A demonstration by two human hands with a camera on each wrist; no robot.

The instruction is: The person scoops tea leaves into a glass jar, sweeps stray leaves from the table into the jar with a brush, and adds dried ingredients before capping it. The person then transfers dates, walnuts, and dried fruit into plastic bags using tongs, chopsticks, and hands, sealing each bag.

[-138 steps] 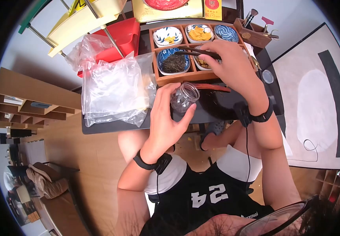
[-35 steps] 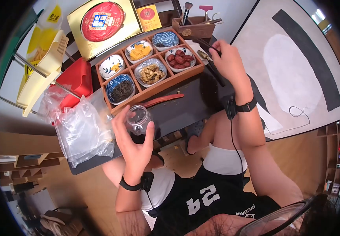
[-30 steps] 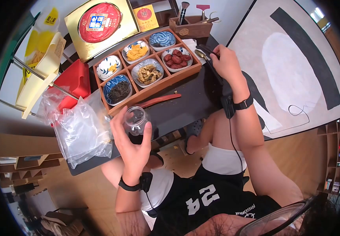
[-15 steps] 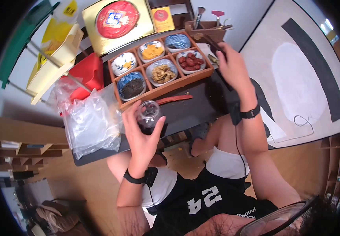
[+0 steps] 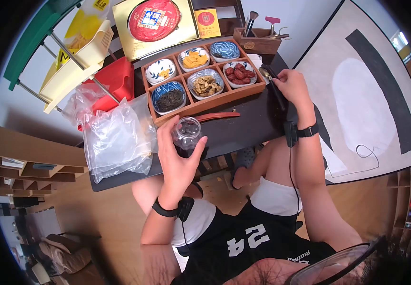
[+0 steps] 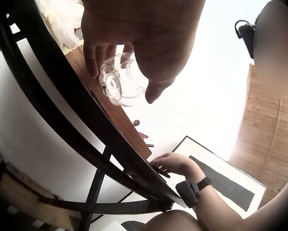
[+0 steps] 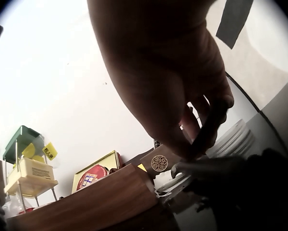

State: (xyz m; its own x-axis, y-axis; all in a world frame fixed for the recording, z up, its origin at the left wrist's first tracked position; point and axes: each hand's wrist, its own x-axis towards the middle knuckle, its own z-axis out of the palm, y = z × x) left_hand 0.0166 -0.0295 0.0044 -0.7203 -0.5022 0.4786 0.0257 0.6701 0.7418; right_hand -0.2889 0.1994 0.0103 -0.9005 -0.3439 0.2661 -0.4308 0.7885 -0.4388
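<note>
My left hand grips a clear open-topped jar at the table's front edge, thumb on one side and fingers on the other; the left wrist view also shows the jar. My right hand is at the right of the divided wooden box, its fingertips pinching dark tongs, partly hidden in shadow. Beside it lies a brass-tipped dark tool. Small bowls in the box hold red dates, walnut pieces, yellow slices and dark tea leaves.
Clear plastic bags lie at the table's left, by a red bin and a tiered rack. A reddish wooden stick lies before the box. Behind stand a gold box and a wooden tool holder.
The right hand has moved from above the box to its right side, and the tongs have come down from their raised position. The left hand keeps its grip on the jar. The head view has shifted.
</note>
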